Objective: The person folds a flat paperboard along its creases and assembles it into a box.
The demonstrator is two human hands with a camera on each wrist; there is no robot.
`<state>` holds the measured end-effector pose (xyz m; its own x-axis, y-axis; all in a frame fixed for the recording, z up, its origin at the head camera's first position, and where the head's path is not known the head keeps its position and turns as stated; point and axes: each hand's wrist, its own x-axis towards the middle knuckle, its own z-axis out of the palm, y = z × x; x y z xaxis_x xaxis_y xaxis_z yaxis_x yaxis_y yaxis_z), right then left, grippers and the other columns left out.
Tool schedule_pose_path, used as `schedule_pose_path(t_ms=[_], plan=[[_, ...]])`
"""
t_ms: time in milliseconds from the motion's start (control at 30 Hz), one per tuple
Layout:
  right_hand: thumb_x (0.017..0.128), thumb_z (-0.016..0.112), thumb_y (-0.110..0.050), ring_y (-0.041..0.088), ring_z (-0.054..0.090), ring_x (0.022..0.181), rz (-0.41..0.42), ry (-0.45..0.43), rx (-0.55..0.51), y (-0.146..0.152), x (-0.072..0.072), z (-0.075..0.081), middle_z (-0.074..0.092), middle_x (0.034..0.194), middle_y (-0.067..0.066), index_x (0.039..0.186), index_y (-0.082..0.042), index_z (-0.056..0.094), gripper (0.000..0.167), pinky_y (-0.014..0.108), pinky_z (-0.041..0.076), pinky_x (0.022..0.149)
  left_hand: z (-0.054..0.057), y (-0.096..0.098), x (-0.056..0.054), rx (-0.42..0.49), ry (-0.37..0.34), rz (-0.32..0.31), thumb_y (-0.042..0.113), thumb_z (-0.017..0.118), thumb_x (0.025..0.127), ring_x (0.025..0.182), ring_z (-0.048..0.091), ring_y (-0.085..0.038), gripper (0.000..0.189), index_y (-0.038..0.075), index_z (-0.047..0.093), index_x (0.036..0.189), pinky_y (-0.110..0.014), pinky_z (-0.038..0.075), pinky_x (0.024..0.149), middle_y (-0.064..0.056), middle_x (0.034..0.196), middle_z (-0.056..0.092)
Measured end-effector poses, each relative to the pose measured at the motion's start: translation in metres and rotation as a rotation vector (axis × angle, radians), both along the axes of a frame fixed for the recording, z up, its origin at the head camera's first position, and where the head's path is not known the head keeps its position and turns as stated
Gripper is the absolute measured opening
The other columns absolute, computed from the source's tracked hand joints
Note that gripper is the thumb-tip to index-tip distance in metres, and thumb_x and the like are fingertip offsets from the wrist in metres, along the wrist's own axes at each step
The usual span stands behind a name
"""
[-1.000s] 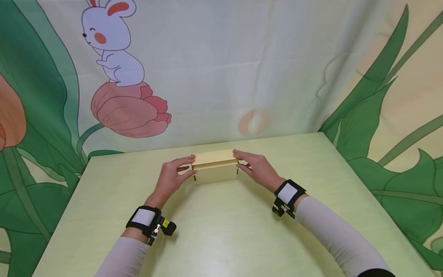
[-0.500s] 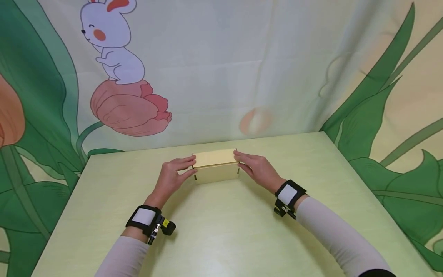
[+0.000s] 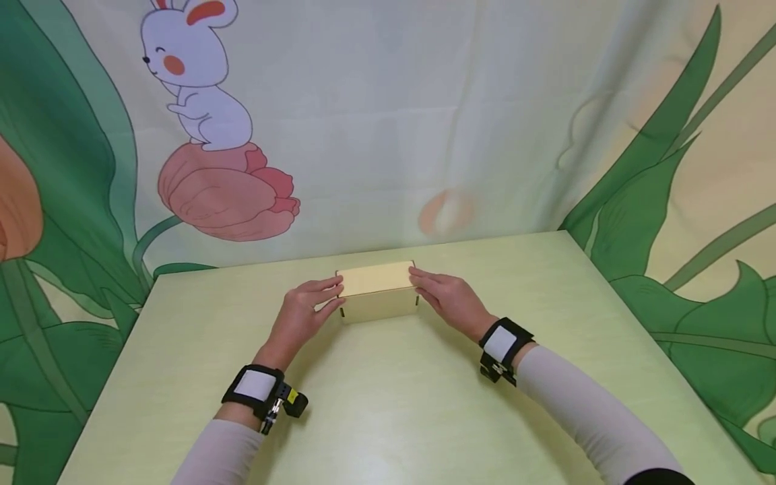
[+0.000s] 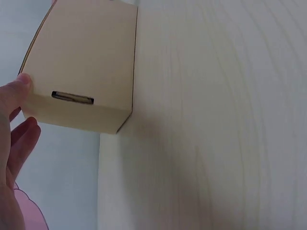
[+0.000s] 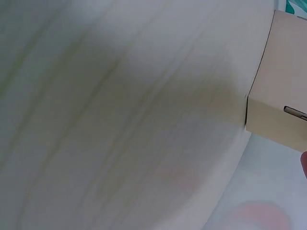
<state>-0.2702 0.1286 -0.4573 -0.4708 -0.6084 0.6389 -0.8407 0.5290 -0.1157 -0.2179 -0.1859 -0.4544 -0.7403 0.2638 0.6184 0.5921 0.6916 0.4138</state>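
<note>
A small tan cardboard box point(image 3: 379, 304) stands near the table's far edge, with its top flap point(image 3: 376, 277) lying down level on the front wall. My left hand point(image 3: 301, 308) holds its left end, thumb at the front corner and fingertips at the top edge. At the opposite end, my right hand point(image 3: 451, 301) grips the top corner in the same manner. In the left wrist view, the box point(image 4: 88, 57) shows a narrow slot near its end, and the thumb touches its edge. Only a fingertip point(image 5: 304, 163) of the right hand shows in the right wrist view, beside the box point(image 5: 280, 81).
The pale wood-grain table point(image 3: 382, 397) spreads out in front of the box. Close behind it hangs a curtain point(image 3: 364, 135) printed with a rabbit, flowers and leaves. Each wrist wears a black strap point(image 3: 254, 387) with a small camera.
A dark gap showed between the top flap and the front wall a second ago. The flap has come down and the gap has closed. Both hands have stayed at the box's ends.
</note>
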Motion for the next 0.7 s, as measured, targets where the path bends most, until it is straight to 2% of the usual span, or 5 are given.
schedule_pose_path(t_ms=[133, 300, 467, 600, 700], plan=[[0.089, 0.072, -0.009, 0.022, 0.072, 0.105, -0.023, -0.118, -0.025, -0.002, 0.004, 0.002, 0.066, 0.131, 0.010, 0.124, -0.004, 0.067, 0.035, 0.030, 0.060, 0.081, -0.004, 0.000, 0.003, 0.125, -0.114, 0.022, 0.012, 0.080, 0.081, 0.110, 0.070, -0.028, 0.033, 0.004, 0.075, 0.113, -0.036, 0.058, 0.084, -0.011, 0.132, 0.066], [0.091, 0.071, -0.014, 0.026, 0.072, 0.104, -0.100, -0.487, -0.133, -0.007, 0.011, 0.006, 0.062, 0.135, 0.015, 0.140, -0.005, 0.050, 0.054, 0.031, 0.061, 0.076, -0.005, -0.003, 0.007, 0.309, -0.328, 0.028, 0.009, 0.080, 0.081, 0.122, 0.063, -0.032, 0.057, 0.008, 0.061, 0.134, -0.037, 0.057, 0.090, -0.013, 0.144, 0.056], [0.091, 0.071, -0.018, 0.034, 0.068, 0.113, -0.171, -0.785, -0.173, -0.009, 0.013, 0.000, 0.059, 0.138, 0.019, 0.144, -0.005, 0.042, 0.062, 0.042, 0.058, 0.089, -0.011, 0.001, 0.005, 0.334, -0.572, 0.045, 0.011, 0.078, 0.084, 0.134, 0.052, -0.035, 0.079, 0.011, 0.038, 0.152, -0.040, 0.051, 0.101, -0.016, 0.153, 0.045], [0.094, 0.068, -0.020, 0.033, 0.066, 0.116, -0.182, -0.890, -0.129, -0.014, 0.012, -0.006, 0.061, 0.137, 0.019, 0.145, -0.005, 0.045, 0.057, 0.041, 0.055, 0.096, -0.018, 0.007, 0.004, 0.322, -0.651, 0.054, 0.010, 0.073, 0.089, 0.133, 0.053, -0.035, 0.073, 0.009, 0.037, 0.153, -0.039, 0.050, 0.103, -0.018, 0.151, 0.046], [0.096, 0.065, -0.020, 0.032, 0.068, 0.112, -0.191, -0.875, -0.118, -0.018, 0.012, -0.006, 0.065, 0.131, 0.019, 0.141, -0.004, 0.051, 0.049, 0.040, 0.057, 0.093, -0.020, 0.009, 0.005, 0.327, -0.645, 0.062, 0.011, 0.070, 0.091, 0.129, 0.058, -0.034, 0.066, 0.009, 0.041, 0.151, -0.038, 0.051, 0.100, -0.018, 0.147, 0.052]])
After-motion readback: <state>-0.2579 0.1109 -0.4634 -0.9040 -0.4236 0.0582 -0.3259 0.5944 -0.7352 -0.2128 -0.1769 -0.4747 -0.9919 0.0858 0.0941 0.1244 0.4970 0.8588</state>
